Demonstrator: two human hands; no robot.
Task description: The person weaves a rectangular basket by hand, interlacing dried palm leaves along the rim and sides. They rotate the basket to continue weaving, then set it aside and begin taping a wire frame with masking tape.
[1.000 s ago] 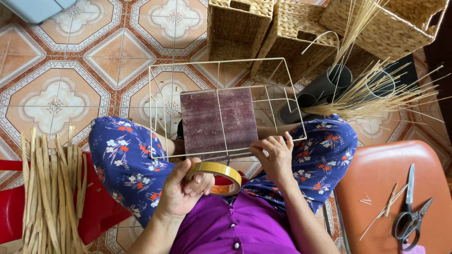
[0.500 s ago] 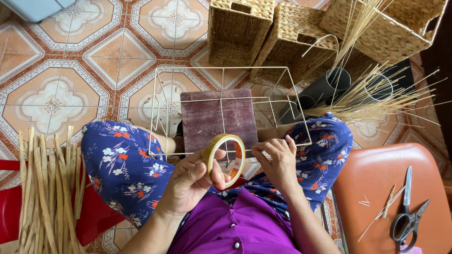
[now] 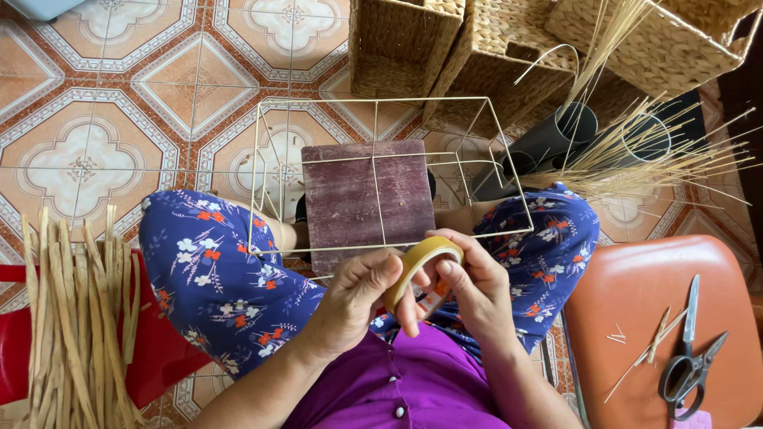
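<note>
Both hands meet over the lap on a roll of yellowish adhesive tape [image 3: 417, 266]: the left hand [image 3: 354, 306] clamps the roll from the side, thumb across its rim, while the right hand [image 3: 469, 290] has its fingers closed on the near edge, seemingly picking at the tape end. The roll sits just in front of a bare wire box frame [image 3: 381, 171] resting across the knees, with a dark purple board [image 3: 366, 195] beneath or inside it. The loose end looks hard to find; if a nail slips, the strip may split or fold back on itself, and with neither hand steadying the frame, a shift of the knees could tip it onto the tiled floor [image 3: 95, 103]. The fingers cover the tape end, so whether any strip is freed cannot be told, and whether the board lies in the frame or under it is unclear. A bundle of flat dried fibre strips [image 3: 75, 318] lies on a red stool [image 3: 159, 357] to the left, cut off at the bottom edge. Scissors [image 3: 691, 357] rest on an orange stool [image 3: 660, 318] to the right. Woven baskets [image 3: 493, 48] and thin reed stalks [image 3: 644, 151] in dark tubes stand beyond, partly out of frame.
</note>
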